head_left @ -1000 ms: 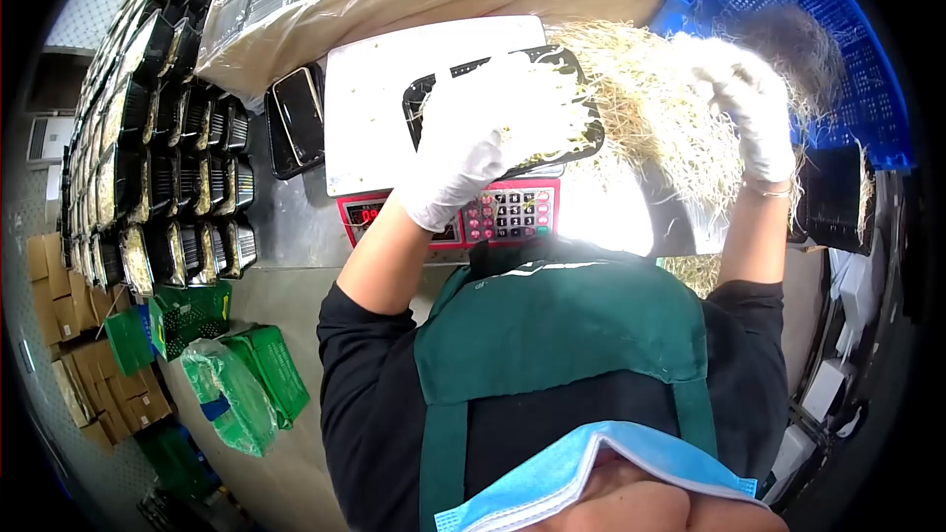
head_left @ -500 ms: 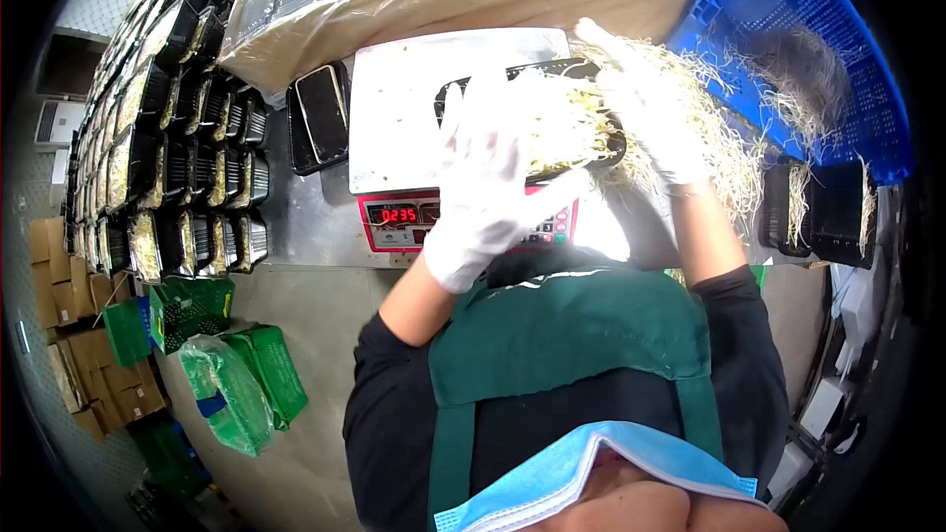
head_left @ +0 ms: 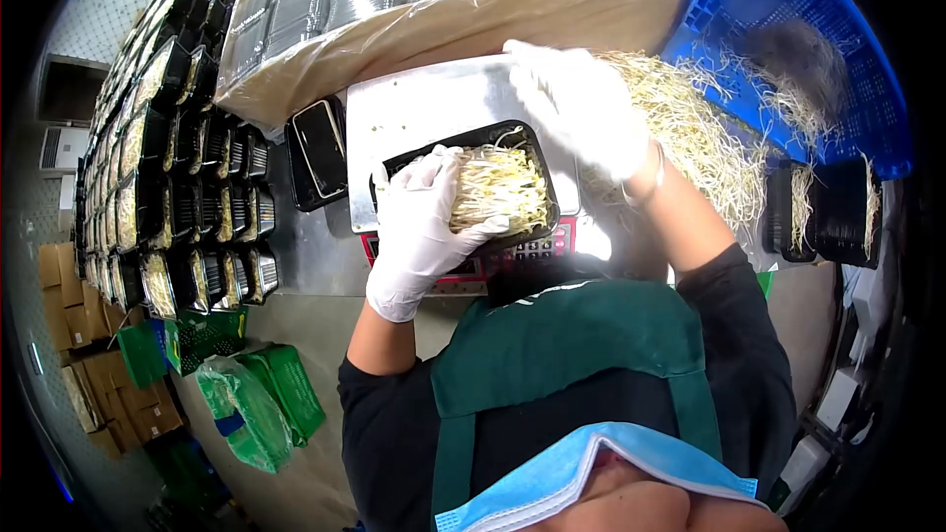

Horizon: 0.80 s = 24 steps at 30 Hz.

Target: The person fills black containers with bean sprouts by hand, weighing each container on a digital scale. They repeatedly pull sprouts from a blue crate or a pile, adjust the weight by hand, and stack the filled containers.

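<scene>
A black plastic tray point(head_left: 555, 199) filled with bean sprouts point(head_left: 503, 187) is over the near part of the weighing scale's metal plate point(head_left: 370, 113). My left hand point(head_left: 424, 222), in a white glove, grips the tray's left end, with its fingers across the sprouts and its thumb along the near side. Beyond the tray's right corner is my gloved right hand point(head_left: 586, 108), its fingers stretched out to the upper left and nothing visible in them. Glare washes out part of that glove. Loose sprouts point(head_left: 690, 128) are heaped just right of it. The scale's red front is largely covered by the tray and left hand.
Stacked filled trays point(head_left: 168, 167) rise at the left. A phone point(head_left: 318, 143) lies on black trays beside the scale. Behind it stands a plastic-lined box point(head_left: 443, 25) of clear lids. A blue crate point(head_left: 847, 59) and black trays point(head_left: 843, 222) are at the right.
The tray of sprouts has shifted left and toward me along with my left hand, hiding the scale's display. My right hand has left the tray's right end and swung up and left.
</scene>
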Available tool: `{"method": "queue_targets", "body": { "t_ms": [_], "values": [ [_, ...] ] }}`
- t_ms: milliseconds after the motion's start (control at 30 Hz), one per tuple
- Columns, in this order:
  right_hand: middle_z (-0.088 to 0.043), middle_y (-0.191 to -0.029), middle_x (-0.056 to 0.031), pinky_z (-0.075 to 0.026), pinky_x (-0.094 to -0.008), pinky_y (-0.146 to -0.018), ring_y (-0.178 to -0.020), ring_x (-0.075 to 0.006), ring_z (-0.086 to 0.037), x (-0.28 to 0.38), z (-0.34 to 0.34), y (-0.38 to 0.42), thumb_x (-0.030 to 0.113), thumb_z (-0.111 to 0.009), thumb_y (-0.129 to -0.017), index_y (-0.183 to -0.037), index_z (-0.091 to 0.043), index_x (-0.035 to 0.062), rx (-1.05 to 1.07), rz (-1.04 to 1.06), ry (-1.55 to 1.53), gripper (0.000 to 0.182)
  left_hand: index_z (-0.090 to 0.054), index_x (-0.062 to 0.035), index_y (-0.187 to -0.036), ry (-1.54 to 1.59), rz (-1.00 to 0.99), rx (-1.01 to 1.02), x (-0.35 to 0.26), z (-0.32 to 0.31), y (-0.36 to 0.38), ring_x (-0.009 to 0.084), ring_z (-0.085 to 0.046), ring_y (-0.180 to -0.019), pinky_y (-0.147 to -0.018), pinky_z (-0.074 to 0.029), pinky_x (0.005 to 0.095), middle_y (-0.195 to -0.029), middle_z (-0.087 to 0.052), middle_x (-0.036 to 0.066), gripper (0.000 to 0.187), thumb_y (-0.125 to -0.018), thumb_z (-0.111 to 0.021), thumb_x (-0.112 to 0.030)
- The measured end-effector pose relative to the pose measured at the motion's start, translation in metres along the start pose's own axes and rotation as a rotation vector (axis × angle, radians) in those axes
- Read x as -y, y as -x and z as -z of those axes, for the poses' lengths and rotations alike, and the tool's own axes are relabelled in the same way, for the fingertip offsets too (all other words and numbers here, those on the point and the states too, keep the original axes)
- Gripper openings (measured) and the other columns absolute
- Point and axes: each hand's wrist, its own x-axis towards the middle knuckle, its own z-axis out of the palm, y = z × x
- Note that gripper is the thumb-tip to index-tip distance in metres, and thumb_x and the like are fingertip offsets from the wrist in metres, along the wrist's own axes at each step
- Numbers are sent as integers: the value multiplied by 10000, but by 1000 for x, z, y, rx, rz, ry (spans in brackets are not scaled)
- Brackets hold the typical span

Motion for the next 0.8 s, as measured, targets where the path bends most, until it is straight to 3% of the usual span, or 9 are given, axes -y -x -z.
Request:
{"method": "queue_targets", "body": {
  "t_ms": [133, 233, 300, 367, 433, 467, 500, 633, 800],
  "values": [
    [-623, -1151, -179, -475, -403, -888, -1022, -342, -602, -71, -56, -11, 246, -548, -906, -1252, -538, 27, -297, 506, 378, 410, -469, -5, -1308, 99, 64, 66, -4, 7, -4, 343, -481, -1142, -1016, -294, 573, -1199, -541, 148, 910, -639, -763, -547],
    [-640, -1145, -138, -527, -374, -790, -923, -303, -651, -94, -24, 13, 256, -543, -920, -1250, -562, 94, 101, 33, -169, 368, -448, 8, -1313, 199, 70, 51, -2, 4, -5, 367, -474, -1142, -1005, -334, 449, -1205, -521, 186, 888, -636, -806, -440],
    [-708, -945, -70, -551, -326, -659, -741, -211, -688, -93, 12, -2, 213, -608, -898, -1108, -677, 167, 115, 31, 645, 226, -456, 1, -1309, 206, 59, 34, -4, -1, -13, 370, -476, -1140, -1002, -340, 451, -1212, -520, 189, 869, -633, -813, -412],
    [-705, -880, -66, -547, -294, -676, -725, -197, -681, -105, 31, -32, 194, -643, -859, -913, -725, 154, -455, 417, 403, 106, -483, -24, -1294, 248, 46, 21, -12, -7, -25, 378, -480, -1137, -995, -355, 455, -1241, -512, 194, 812, -627, -829, -333],
    [-693, -1049, -70, -520, -259, -837, -942, -152, -659, -92, 56, -75, 60, -568, -909, -1117, -668, 64, -453, 414, 351, 231, -463, -41, -1317, 228, -22, -16, -16, -21, -40, 362, -481, -1120, -983, -348, 518, -1283, -493, 167, 849, -640, -786, -438],
    [-676, -1069, -69, -498, -252, -886, -990, -155, -640, -114, 49, -115, 5, -540, -904, -1139, -638, 10, -395, 361, 766, 255, -427, -52, -1353, 188, -53, -52, -17, -30, -43, 348, -478, -1104, -976, -330, 593, -1314, -472, 145, 906, -643, -752, -510],
    [-656, -1036, -138, -488, -353, -838, -960, -274, -621, -60, 60, -119, 236, -593, -882, -1067, -625, 40, -381, 403, 239, 271, -396, -43, -1375, 55, -40, -14, -24, -24, -45, 353, -459, -1153, -1021, -227, 643, -1332, -459, 146, 973, -638, -717, -593],
    [-658, -997, -137, -486, -367, -863, -965, -283, -620, -53, 47, -148, 305, -545, -895, -1025, -651, 70, -5, 50, 326, 288, -367, -3, -1385, 7, -37, -67, -20, -4, -34, 355, -329, -1311, -1092, -34, 609, -1396, -395, 175, 1068, -615, -711, -659],
    [-675, -1037, -119, -480, -351, -880, -998, -271, -621, -68, 44, -150, 311, -578, -858, -986, -702, 101, -144, 69, 380, 275, -181, 10, -1466, 505, 8, -229, 4, 12, 17, 327, -206, -1405, -1134, -174, 423, -1495, -247, 214, 1109, -668, -813, -431]
  ]
}}
